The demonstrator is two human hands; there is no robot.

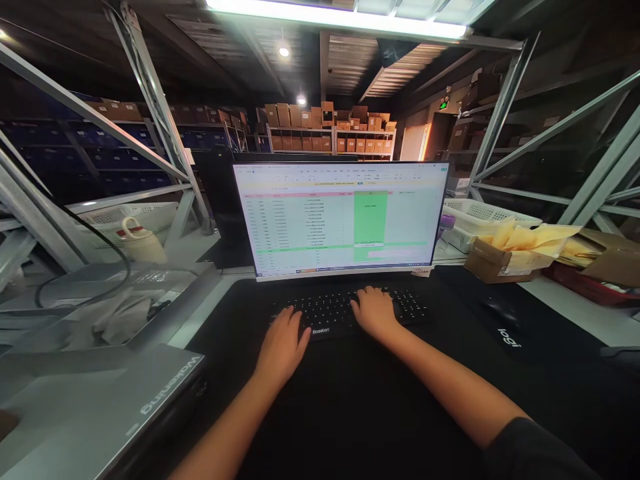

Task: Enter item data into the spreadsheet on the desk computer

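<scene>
My left hand (283, 343) rests palm down on the left end of a black keyboard (330, 308), fingers spread over the keys and holding nothing. My right hand (374, 311) lies on the keyboard's middle-right keys, fingers curved down onto them, also holding nothing. Just behind the keyboard stands a monitor (340, 217) showing a spreadsheet with a green column. Everything sits on a black desk mat (350, 400).
A black mouse (500, 311) lies on the mat to the right. A cardboard box of yellow envelopes (505, 257) and a white basket (480, 217) stand at the right. A grey machine (100, 400) and a beige bottle (143, 243) are at the left. Metal racking surrounds the desk.
</scene>
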